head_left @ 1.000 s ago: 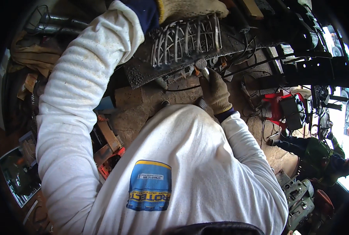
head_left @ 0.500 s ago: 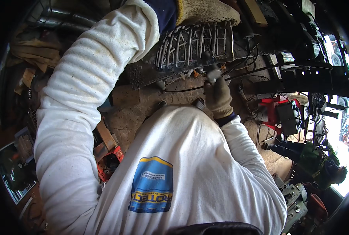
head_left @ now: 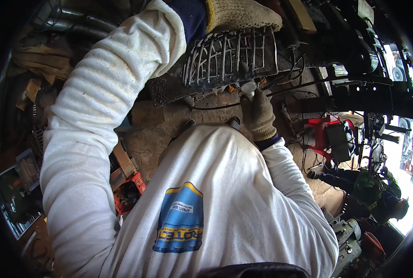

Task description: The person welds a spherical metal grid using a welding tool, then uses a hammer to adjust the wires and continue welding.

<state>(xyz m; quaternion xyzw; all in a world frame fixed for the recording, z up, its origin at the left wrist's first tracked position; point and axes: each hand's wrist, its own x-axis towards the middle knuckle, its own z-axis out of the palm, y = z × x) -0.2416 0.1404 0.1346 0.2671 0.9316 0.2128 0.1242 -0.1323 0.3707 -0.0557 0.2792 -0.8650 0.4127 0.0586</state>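
Observation:
A dark metal piece (head_left: 225, 55) crossed by a pale grid of bars or raised ridges lies at the top of the head view. My left hand (head_left: 243, 14), in a beige knit glove, lies against its far edge; the frame's edge and shadow hide how its fingers are bent. On the near side, my gloved right hand (head_left: 260, 113) is closed round a short hammer-like tool. The tool's pale, rounded metal end (head_left: 249, 88) shows above the fist, close to the piece's near edge. A dark cylindrical part (head_left: 243, 68) extends toward the piece; whether it belongs to the tool is unclear.
A black cable (head_left: 308, 86) runs behind my right hand. Rightward are a red plastic chair (head_left: 316, 134) and a person (head_left: 373, 187) in dark clothes. A red crate (head_left: 134, 185) stands beside my left arm. Greasy machinery (head_left: 348, 238) is at lower right.
The tool's pale end, blurred before, is now sharper and slightly nearer the left. My left hand and the gridded piece have shifted slightly left in view.

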